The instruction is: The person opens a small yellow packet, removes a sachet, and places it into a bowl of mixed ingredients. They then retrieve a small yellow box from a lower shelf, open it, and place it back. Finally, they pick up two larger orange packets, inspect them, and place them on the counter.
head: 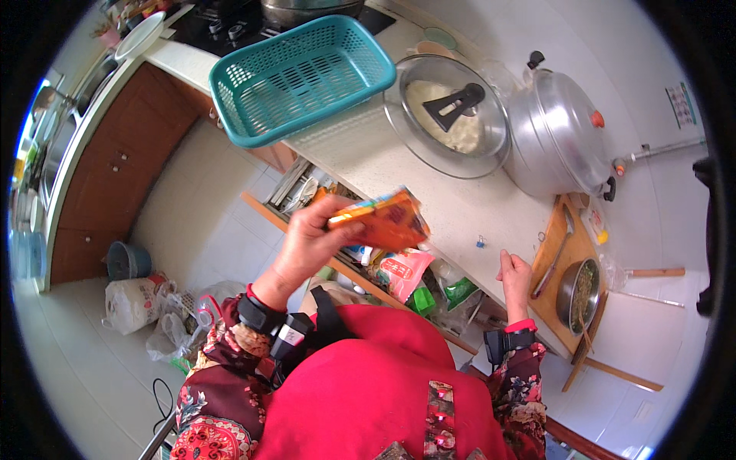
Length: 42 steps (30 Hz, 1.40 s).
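Observation:
My left hand (316,236) grips an orange plastic packet (388,221) by one end, above an open drawer (345,270) under the counter. The packet is slightly blurred. Inside the drawer lie a pink and white bag (402,270), a green packet (422,300) and other plastic bags. My right hand (514,279) is loosely curled over the counter edge, beside a wooden cutting board (552,287); I see nothing in it, though its palm is hidden. A small blue clip (480,242) rests on the counter (454,210), to the left of that hand.
A teal plastic basket (299,86) spans the counter near the stove (230,23). Beside it a glass lid (448,115) covers a pale mass. A large aluminium steamer pot (558,135) stands by the wall. The board bears a metal bowl (579,296) of chopped filling and a long-handled utensil (555,256).

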Motion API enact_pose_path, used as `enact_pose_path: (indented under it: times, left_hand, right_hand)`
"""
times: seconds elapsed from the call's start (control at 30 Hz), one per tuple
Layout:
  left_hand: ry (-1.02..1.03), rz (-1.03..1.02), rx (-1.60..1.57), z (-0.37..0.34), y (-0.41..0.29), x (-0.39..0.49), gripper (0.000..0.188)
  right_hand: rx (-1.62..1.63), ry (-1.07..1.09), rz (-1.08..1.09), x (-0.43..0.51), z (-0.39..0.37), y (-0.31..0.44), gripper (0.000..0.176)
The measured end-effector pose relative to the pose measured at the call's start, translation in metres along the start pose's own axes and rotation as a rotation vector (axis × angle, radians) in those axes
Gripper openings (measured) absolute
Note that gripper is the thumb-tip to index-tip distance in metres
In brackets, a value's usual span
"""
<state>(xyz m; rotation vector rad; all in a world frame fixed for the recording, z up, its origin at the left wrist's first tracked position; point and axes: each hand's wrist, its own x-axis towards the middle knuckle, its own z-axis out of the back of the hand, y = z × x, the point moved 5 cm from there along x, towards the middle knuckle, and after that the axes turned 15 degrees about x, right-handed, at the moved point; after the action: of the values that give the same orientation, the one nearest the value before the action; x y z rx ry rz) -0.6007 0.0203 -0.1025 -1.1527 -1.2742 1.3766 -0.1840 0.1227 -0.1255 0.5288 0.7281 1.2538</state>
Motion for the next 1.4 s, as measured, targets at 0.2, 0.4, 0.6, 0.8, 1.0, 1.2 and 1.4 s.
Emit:
enact_pose_path:
  times: [0.2, 0.4, 0.6, 0.8, 1.0, 1.2, 1.4]
  left_hand:
    - [-0.060, -0.108, -0.001, 0.002, -0.025, 0.012, 0.017]
    - [0.015, -0.196, 0.000, -0.027, -0.049, 0.018, 0.020]
    - [0.057, -0.248, 0.018, -0.048, -0.070, 0.012, 0.020]
    - [0.121, -0.242, -0.021, -0.064, -0.081, 0.010, 0.021]
    - [0.145, -0.265, 0.027, -0.078, -0.089, 0.007, 0.020]
    - [0.167, -0.263, 0.079, -0.088, -0.090, 0.002, 0.020]
    - [0.157, -0.322, 0.130, -0.089, -0.094, 0.001, 0.019]
  right_hand:
    - [0.402, 0.016, 0.167, -0.026, -0.008, 0.029, 0.015]
    - [0.487, 0.109, 0.325, -0.045, -0.001, 0.064, 0.007]
    - [0.313, 0.258, 0.305, -0.066, 0.007, 0.089, 0.007]
    - [0.442, 0.356, 0.368, -0.083, 0.006, 0.113, 0.025]
    - [0.536, 0.440, 0.491, -0.100, 0.002, 0.139, 0.033]
    - [0.552, 0.456, 0.549, -0.103, -0.005, 0.146, 0.044]
    - [0.571, 0.435, 0.578, -0.105, -0.002, 0.149, 0.043]
